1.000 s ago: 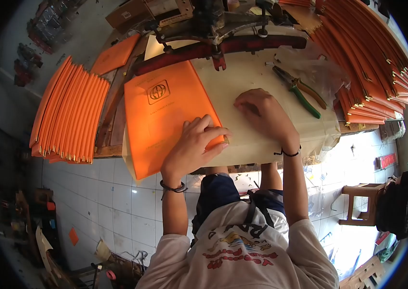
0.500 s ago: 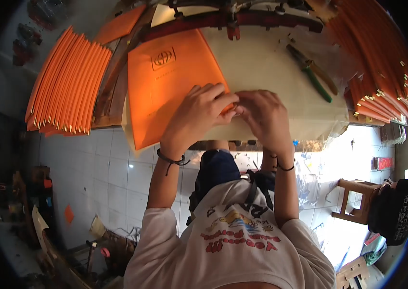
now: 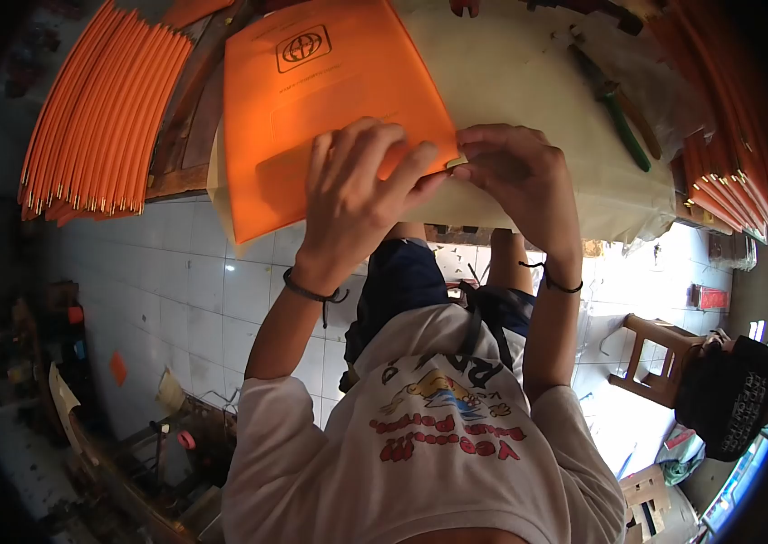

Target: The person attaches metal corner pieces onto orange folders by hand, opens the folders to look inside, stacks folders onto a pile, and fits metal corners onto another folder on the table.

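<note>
An orange folder (image 3: 348,82) with a dark globe emblem lies on the covered bench before me. My left hand (image 3: 357,186) rests across its lower part, fingers spread, the thumb reaching toward the lower right corner. At that corner my right hand (image 3: 524,172) is closed in a pinch, thumb below and fingers above. A small gold-coloured corner piece (image 3: 456,163) shows between the two hands; its exact fit on the folder is partly hidden by the fingers.
Green-and-brown-handled pliers (image 3: 624,122) lie to the right on the cream sheet (image 3: 529,68). Stacked orange folders with gold corners stand at left (image 3: 94,118) and right (image 3: 733,172). Dark red metal parts sit at the back edge. A wooden stool (image 3: 656,358) is on the floor at right.
My left fingers have gone from curled at the corner to spread over the folder. My right hand remains at the corner. The view has tilted, shifting the bench upward.
</note>
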The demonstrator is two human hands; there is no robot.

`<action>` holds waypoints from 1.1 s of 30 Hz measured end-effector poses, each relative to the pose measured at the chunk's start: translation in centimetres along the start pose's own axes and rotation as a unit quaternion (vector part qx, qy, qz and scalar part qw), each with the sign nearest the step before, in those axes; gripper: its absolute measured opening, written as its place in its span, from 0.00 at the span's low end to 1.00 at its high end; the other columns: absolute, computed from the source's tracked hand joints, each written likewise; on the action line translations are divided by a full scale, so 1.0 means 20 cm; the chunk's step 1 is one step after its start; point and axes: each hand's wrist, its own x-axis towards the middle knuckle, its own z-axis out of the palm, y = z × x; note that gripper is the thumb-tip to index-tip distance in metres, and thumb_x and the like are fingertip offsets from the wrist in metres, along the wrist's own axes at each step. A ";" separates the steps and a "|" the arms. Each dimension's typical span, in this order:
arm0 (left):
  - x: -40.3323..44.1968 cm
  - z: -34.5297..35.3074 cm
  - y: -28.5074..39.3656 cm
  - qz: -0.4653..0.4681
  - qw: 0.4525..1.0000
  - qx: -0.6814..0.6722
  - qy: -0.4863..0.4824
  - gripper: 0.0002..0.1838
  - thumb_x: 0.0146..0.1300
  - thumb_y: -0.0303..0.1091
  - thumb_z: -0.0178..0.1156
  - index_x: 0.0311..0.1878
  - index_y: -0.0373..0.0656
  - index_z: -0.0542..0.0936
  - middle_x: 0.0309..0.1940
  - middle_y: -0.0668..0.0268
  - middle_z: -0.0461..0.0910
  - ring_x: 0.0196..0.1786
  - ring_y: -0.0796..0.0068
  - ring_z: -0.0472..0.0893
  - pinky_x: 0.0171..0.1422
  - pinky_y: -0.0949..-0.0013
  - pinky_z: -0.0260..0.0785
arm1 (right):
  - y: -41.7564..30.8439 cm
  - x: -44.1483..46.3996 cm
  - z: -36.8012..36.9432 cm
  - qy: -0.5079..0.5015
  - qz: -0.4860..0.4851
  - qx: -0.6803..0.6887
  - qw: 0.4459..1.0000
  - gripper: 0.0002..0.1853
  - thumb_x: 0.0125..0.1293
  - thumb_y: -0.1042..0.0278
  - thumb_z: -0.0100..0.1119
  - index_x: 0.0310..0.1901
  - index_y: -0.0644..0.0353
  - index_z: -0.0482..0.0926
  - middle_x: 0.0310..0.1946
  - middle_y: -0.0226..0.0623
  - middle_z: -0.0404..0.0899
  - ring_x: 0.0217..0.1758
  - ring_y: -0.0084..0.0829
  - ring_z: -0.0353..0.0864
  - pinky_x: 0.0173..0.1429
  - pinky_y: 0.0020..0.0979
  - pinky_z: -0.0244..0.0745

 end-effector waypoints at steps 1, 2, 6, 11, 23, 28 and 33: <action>0.00 0.00 -0.01 -0.015 1.000 -0.008 -0.017 0.21 0.45 0.36 0.72 0.45 0.50 0.80 0.41 0.65 0.74 0.46 0.65 0.76 0.44 0.65 0.68 | -0.03 0.01 0.01 -0.006 0.048 0.082 0.995 0.14 0.53 0.73 0.69 0.42 0.61 0.81 0.32 0.33 0.84 0.37 0.25 0.81 0.48 0.28 0.75; 0.00 0.00 -0.01 -0.030 0.999 -0.014 -0.034 0.23 0.47 0.37 0.71 0.49 0.50 0.78 0.45 0.63 0.73 0.50 0.64 0.75 0.48 0.63 0.68 | -0.05 0.02 0.01 -0.012 0.095 0.164 0.982 0.14 0.54 0.75 0.68 0.44 0.62 0.80 0.32 0.34 0.83 0.38 0.23 0.82 0.47 0.26 0.76; 0.05 -0.03 -0.01 -0.103 0.985 -0.044 -0.130 0.35 0.47 0.30 0.68 0.63 0.50 0.71 0.56 0.56 0.68 0.56 0.57 0.73 0.60 0.59 0.69 | -0.02 0.05 0.02 -0.017 0.038 0.106 0.993 0.17 0.54 0.76 0.68 0.47 0.64 0.77 0.33 0.35 0.83 0.39 0.23 0.83 0.44 0.25 0.78; 0.12 -0.01 0.00 -0.092 0.969 0.002 -0.230 0.40 0.47 0.24 0.64 0.67 0.52 0.65 0.60 0.53 0.65 0.61 0.53 0.68 0.63 0.57 0.67 | 0.01 0.03 0.03 0.009 0.047 0.022 0.999 0.19 0.50 0.72 0.72 0.45 0.62 0.78 0.34 0.36 0.82 0.38 0.27 0.83 0.43 0.26 0.77; 0.17 0.00 -0.07 -0.037 0.965 -0.054 -0.255 0.31 0.50 0.29 0.64 0.61 0.54 0.71 0.62 0.52 0.60 0.64 0.51 0.63 0.65 0.55 0.60 | 0.05 0.02 0.03 0.062 -0.078 -0.114 0.988 0.15 0.45 0.68 0.74 0.35 0.61 0.82 0.33 0.34 0.82 0.38 0.36 0.79 0.48 0.33 0.72; 0.20 0.00 -0.12 -0.019 0.961 -0.104 -0.255 0.30 0.48 0.34 0.67 0.59 0.52 0.73 0.61 0.53 0.61 0.64 0.53 0.62 0.64 0.53 0.56 | 0.03 0.02 0.02 0.056 -0.054 -0.080 0.994 0.15 0.46 0.67 0.74 0.35 0.61 0.83 0.33 0.35 0.83 0.38 0.35 0.80 0.50 0.32 0.70; 0.17 0.05 -0.11 0.003 0.964 -0.118 -0.240 0.29 0.48 0.33 0.66 0.56 0.47 0.73 0.64 0.60 0.61 0.70 0.57 0.58 0.64 0.48 0.52 | 0.05 0.02 0.02 0.047 -0.061 -0.066 0.995 0.14 0.46 0.66 0.74 0.34 0.62 0.83 0.33 0.36 0.83 0.39 0.35 0.80 0.50 0.33 0.70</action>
